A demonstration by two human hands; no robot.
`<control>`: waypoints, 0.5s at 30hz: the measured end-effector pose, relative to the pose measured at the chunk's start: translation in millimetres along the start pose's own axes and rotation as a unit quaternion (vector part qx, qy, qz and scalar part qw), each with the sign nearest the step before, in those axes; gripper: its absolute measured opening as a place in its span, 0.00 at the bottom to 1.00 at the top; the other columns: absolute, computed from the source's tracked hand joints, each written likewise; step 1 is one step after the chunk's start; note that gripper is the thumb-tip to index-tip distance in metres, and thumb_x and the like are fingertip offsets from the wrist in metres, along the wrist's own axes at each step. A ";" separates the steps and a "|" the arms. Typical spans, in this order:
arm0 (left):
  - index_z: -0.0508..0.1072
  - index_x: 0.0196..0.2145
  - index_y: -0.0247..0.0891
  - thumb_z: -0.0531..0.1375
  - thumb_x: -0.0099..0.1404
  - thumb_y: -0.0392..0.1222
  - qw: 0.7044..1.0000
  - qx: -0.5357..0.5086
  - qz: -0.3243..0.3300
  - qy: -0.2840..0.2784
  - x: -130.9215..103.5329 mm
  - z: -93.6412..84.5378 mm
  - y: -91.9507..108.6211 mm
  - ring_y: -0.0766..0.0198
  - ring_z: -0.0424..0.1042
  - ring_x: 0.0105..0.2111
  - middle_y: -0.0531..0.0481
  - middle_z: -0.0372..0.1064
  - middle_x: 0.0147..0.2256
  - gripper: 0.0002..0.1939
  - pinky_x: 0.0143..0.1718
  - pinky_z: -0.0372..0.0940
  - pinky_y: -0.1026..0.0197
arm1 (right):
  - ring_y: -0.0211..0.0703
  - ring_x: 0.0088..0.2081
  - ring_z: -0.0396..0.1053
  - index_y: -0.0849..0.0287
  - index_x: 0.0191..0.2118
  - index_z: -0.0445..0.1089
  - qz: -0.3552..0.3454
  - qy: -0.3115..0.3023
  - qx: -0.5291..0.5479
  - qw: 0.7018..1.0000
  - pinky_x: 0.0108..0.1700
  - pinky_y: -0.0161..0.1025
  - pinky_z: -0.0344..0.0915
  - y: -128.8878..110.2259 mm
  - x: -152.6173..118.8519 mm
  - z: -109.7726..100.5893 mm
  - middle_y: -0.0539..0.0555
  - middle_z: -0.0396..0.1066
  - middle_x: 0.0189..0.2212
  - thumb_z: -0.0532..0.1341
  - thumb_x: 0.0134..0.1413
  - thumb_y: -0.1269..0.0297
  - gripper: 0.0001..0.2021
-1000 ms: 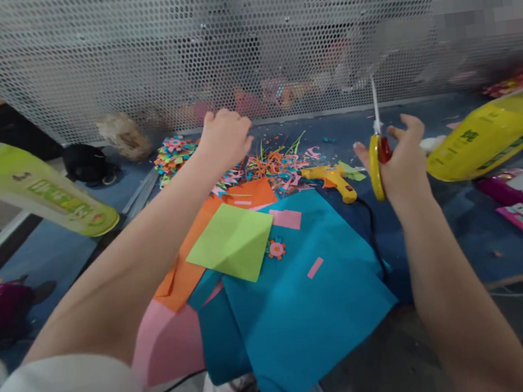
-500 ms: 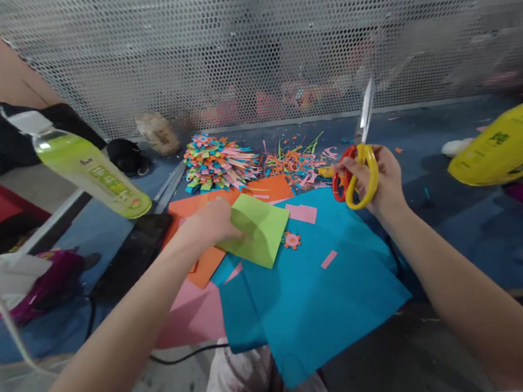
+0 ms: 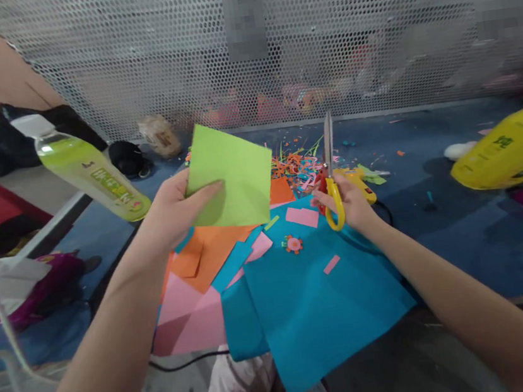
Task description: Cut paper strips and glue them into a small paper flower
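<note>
My left hand (image 3: 179, 203) pinches a lime-green sheet of paper (image 3: 233, 174) by its left side, thumb on the near face, raised above the table. To the right, my right hand (image 3: 350, 201) grips scissors (image 3: 334, 196) with one yellow and one red handle loop, blades pointing up. Below both hands spreads a large blue sheet (image 3: 322, 303). On it lie a small pink and orange paper cutout (image 3: 293, 243), a pink rectangle (image 3: 303, 217) and a short pink strip (image 3: 331, 264). Orange paper (image 3: 221, 252) and pink paper (image 3: 193, 319) overlap at its left.
Shredded coloured paper (image 3: 293, 163) is heaped behind the sheets. A yellow glue gun (image 3: 359, 183) lies beyond my right hand. A green drink bottle (image 3: 91, 169) stands at left, a yellow package (image 3: 506, 147) at right. A perforated metal screen (image 3: 167, 48) closes the back.
My left hand has lifted the green sheet off the pile, uncovering orange, blue and pink paper. My right hand has moved left with the scissors, bringing them nearer the sheet.
</note>
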State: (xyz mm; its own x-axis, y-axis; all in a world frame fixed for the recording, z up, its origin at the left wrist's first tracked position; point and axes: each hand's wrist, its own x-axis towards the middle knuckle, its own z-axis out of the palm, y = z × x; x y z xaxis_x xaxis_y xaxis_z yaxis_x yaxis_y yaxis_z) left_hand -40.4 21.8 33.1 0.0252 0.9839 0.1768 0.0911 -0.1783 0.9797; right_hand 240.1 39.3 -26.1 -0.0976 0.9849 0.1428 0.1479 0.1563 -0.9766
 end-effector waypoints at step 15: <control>0.73 0.37 0.43 0.64 0.55 0.39 0.941 -0.304 -0.001 0.150 -9.9 33.9 -37.0 0.63 0.72 0.45 0.53 0.74 0.42 0.10 0.44 0.71 0.64 | 0.44 0.33 0.63 0.55 0.38 0.55 -0.050 -0.155 -0.278 0.947 0.32 0.41 0.62 -15.0 -23.5 -13.7 0.52 0.61 0.31 0.55 0.54 0.59 0.09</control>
State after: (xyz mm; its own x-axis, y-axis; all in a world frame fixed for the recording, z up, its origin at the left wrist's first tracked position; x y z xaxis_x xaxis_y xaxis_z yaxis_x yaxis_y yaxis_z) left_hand -10.3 18.4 -8.1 -0.2656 0.9584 0.1046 -0.4979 -0.2292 0.8364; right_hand 253.6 14.8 -12.6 -0.4101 0.9073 0.0928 0.6087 0.3480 -0.7130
